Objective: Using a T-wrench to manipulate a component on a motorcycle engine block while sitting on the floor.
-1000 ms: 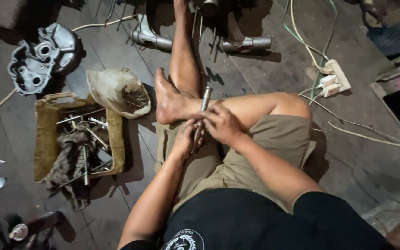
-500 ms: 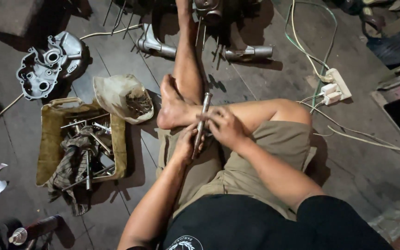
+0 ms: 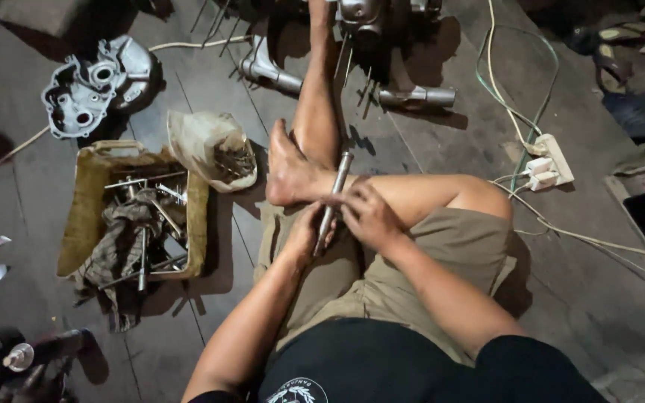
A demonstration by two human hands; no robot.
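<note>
Hands meet over the lap: left hand (image 3: 306,233) and right hand (image 3: 369,216) both closed around a metal rod (image 3: 335,195), fingers wrapped tight on its lower half. Rod tilted, upper end poking out past the bare foot (image 3: 291,173). Person sits on wooden floor (image 3: 427,149). Yellow tray (image 3: 83,216) of tools just left, engine cover (image 3: 87,93) beyond it, power strip (image 3: 549,160) off right.

Dim scene, warm light from above. Floor (image 3: 427,142) mid-lit around the metal rod (image 3: 334,198); frame corners far from it fall to near black. Hard shadows beside the tool tray (image 3: 83,209). Mild glare on rod. Focus sharp; slight wide-angle stretch at edges.
</note>
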